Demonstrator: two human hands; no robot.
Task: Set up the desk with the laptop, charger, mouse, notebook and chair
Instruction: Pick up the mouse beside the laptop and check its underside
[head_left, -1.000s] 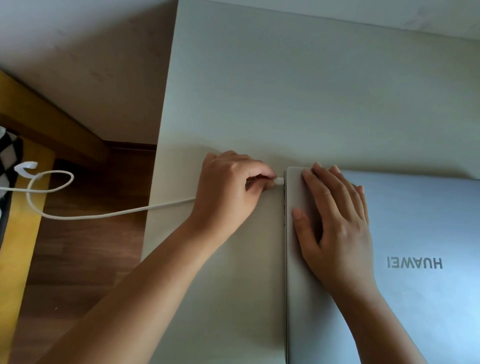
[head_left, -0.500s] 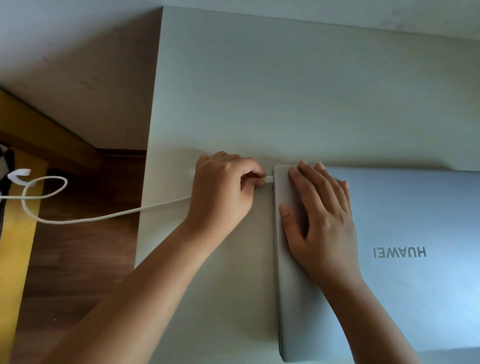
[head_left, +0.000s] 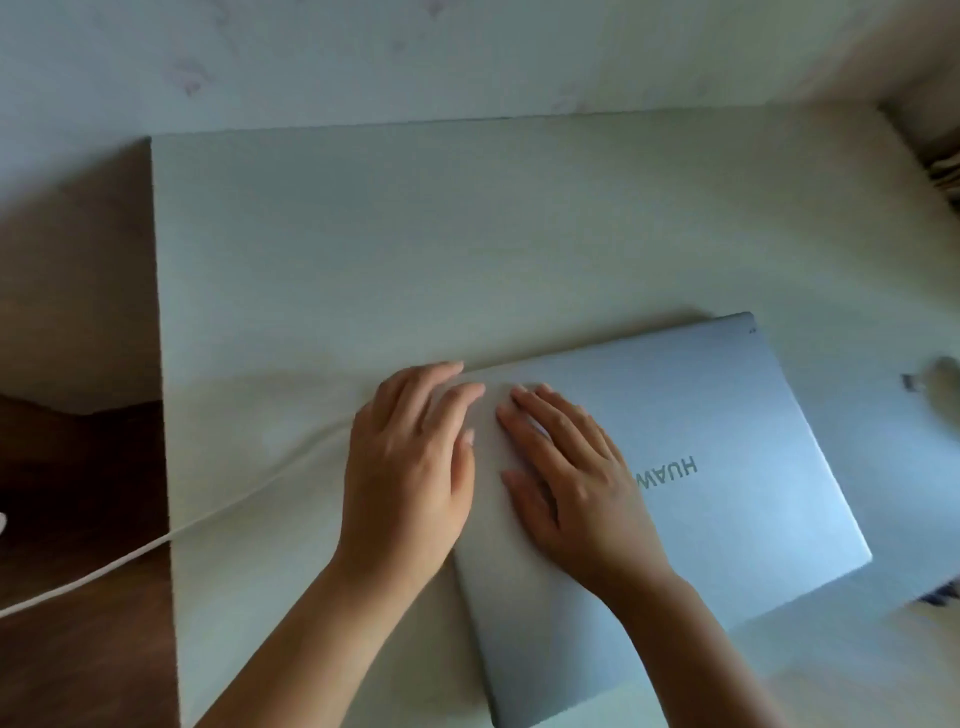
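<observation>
A closed silver laptop (head_left: 727, 467) lies on the pale desk (head_left: 415, 249), its lid logo facing away from me. My left hand (head_left: 410, 467) rests flat over the laptop's left edge with its fingers spread. My right hand (head_left: 571, 473) lies flat on the lid beside it. The white charger cable (head_left: 171, 538) runs from under my left hand across the desk and off its left edge; its plug end is hidden under that hand. At the right edge of the desk sits a blurred grey mouse (head_left: 943, 376).
The desk's left edge (head_left: 163, 415) drops to a dark wood floor (head_left: 78, 493). A pale wall (head_left: 415, 62) stands behind the desk. A dark object (head_left: 940, 592) shows by the laptop's right corner.
My left hand has let go of the cable plug and now lies flat at the laptop's edge. The view has swung right and up, showing the laptop's right end and the mouse.
</observation>
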